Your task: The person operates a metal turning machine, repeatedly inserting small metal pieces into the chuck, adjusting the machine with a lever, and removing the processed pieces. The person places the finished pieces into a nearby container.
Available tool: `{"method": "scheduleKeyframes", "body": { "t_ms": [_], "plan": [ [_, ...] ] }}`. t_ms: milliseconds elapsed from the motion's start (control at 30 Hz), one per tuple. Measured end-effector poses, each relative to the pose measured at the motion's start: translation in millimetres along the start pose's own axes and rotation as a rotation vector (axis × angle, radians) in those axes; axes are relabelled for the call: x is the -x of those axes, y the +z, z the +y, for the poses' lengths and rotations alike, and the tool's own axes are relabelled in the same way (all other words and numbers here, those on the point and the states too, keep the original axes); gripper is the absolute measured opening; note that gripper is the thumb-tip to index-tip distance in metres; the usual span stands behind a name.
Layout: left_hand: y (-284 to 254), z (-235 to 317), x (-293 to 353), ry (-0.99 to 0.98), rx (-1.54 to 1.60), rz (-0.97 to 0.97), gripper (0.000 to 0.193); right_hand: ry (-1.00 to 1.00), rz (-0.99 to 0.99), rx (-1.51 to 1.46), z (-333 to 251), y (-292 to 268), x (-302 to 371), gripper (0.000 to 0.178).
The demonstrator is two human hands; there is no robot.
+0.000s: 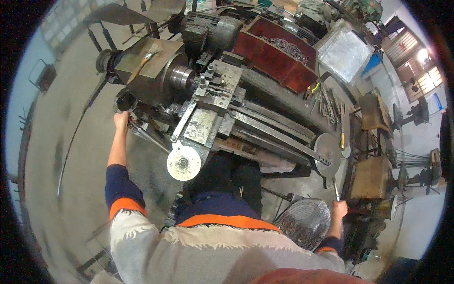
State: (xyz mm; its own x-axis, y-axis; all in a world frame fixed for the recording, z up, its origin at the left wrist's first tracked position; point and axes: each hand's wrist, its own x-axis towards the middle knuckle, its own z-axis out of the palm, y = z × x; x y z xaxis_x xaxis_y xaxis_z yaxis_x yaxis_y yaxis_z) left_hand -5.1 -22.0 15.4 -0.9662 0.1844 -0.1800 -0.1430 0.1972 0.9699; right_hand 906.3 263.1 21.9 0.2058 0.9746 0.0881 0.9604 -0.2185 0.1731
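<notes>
I sit at a metal lathe with my arms spread wide. My left hand [121, 119] is closed at the near edge of a dark, round, cup-shaped part [126, 101] below the headstock; what its fingers grip is hidden. At the right, my right hand [339, 208] wraps round a metal lever handle [336, 189], beside a large grey disc [327, 154]. Between my hands are the shiny round chuck [181, 77], the tool slide [218, 85] and a pale round handwheel [183, 162], with neither hand on them.
A wooden-handled brush [144, 64] lies on the headstock. Behind the bed stands a red bin [279, 59] with small metal parts. Loose hand tools [331, 109] lie at its right. A round basket [305, 220] of metal pieces is beside my right forearm.
</notes>
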Motion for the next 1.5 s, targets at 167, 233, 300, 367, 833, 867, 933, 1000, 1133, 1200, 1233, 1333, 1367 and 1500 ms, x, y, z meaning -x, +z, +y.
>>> {"method": "scheduleKeyframes", "body": {
  "t_ms": [167, 233, 300, 367, 833, 867, 933, 1000, 1133, 1200, 1233, 1333, 1367, 1500],
  "plan": [
    [-27.8, -22.8, -9.5, 0.061, -0.093, 0.044, 0.016, 0.115, -0.115, -0.036, -12.0, -14.1, -37.2, 0.041],
    [-54.5, -29.6, 21.4, 0.049, 0.055, 0.049, 0.016, 0.155, -0.096, -0.036, -8.4, -6.6, -30.5, 0.041],
    [-84.5, -44.0, 48.7, 0.055, 0.198, 0.169, 0.017, 0.209, -0.055, -0.041, -14.9, -5.5, -12.0, 0.042],
    [-104.6, -46.9, 81.3, 0.013, 0.199, 0.259, 0.017, 0.146, -0.024, -0.084, 5.7, 15.7, 9.1, 0.043],
    [-102.1, -60.1, 99.4, -0.011, 0.328, 0.54, 0.014, 0.291, -0.175, -0.139, -70.6, -38.7, 92.5, 0.046],
    [-100.8, -60.1, 97.0, -0.002, 0.334, 0.54, 0.014, 0.298, -0.186, -0.135, -71.6, -39.3, 91.5, 0.046],
    [-96.7, -55.3, 96.6, -0.03, 0.279, 0.573, 0.016, 0.309, -0.196, -0.145, -69.7, -36.4, 90.0, 0.046],
    [-96.0, -54.1, 98.3, -0.035, 0.258, 0.568, 0.017, 0.316, -0.194, -0.175, -63.3, -29.4, 89.3, 0.045],
    [-108.4, -58.9, 101.9, -0.024, 0.246, 0.477, 0.018, 0.303, -0.139, -0.156, -69.8, -39.7, 84.3, 0.046],
    [-114.3, -58.8, 109.8, -0.04, 0.215, 0.461, 0.018, 0.245, -0.099, -0.133, -55.8, -37.6, 65.4, 0.046],
    [-116.6, -53.8, 113.4, -0.044, 0.191, 0.468, 0.018, 0.117, -0.008, -0.102, -28.0, -14.9, 46.9, 0.045],
    [-128.9, -51.2, 123.9, -0.041, 0.168, 0.447, 0.019, 0.093, -0.02, -0.048, -8.5, -4.7, 0.6, 0.042],
    [-133.1, -53.6, 126.4, -0.043, 0.171, 0.427, 0.019, 0.06, -0.006, -0.047, -4.6, -5.6, -11.4, 0.042],
    [-166.6, -53.6, 117.6, -0.238, -0.181, 0.234, 0.028, 0.18, -0.109, 0.13, -32.6, -37.6, -49.2, 0.037]
  ]
}}
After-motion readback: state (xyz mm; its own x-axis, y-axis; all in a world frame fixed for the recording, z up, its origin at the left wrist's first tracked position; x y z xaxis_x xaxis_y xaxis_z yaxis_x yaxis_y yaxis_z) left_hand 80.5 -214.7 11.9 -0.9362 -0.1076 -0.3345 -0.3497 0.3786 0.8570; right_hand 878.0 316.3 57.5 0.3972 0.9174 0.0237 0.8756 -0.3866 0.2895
